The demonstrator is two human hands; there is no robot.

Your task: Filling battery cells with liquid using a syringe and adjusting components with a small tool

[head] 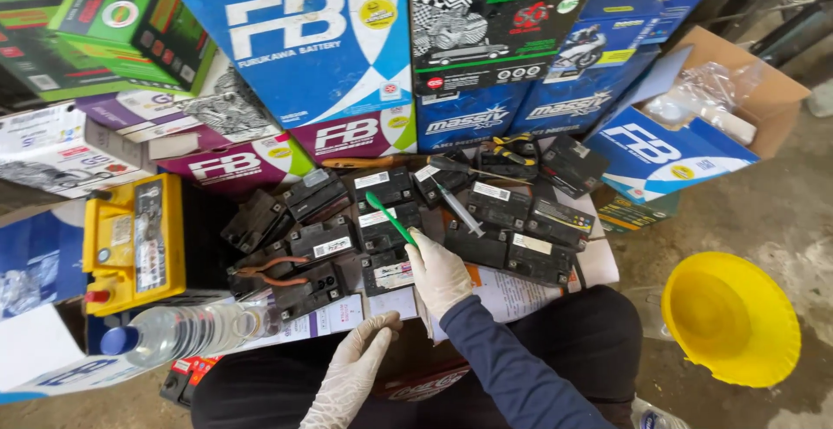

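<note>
Right hand (436, 275) clamped on green brush (390, 217) over black batteries (388, 236); left hand (356, 368) loosely apart, empty, near worktop edge; short controlled strokes advisable.

Roughly fifteen small black batteries (382, 221), one yellow battery (134, 242), one yellow funnel (731, 318).

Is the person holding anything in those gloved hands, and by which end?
The right hand holds a green stick-like tool by its lower end, over the black batteries. The left hand holds nothing.
</note>
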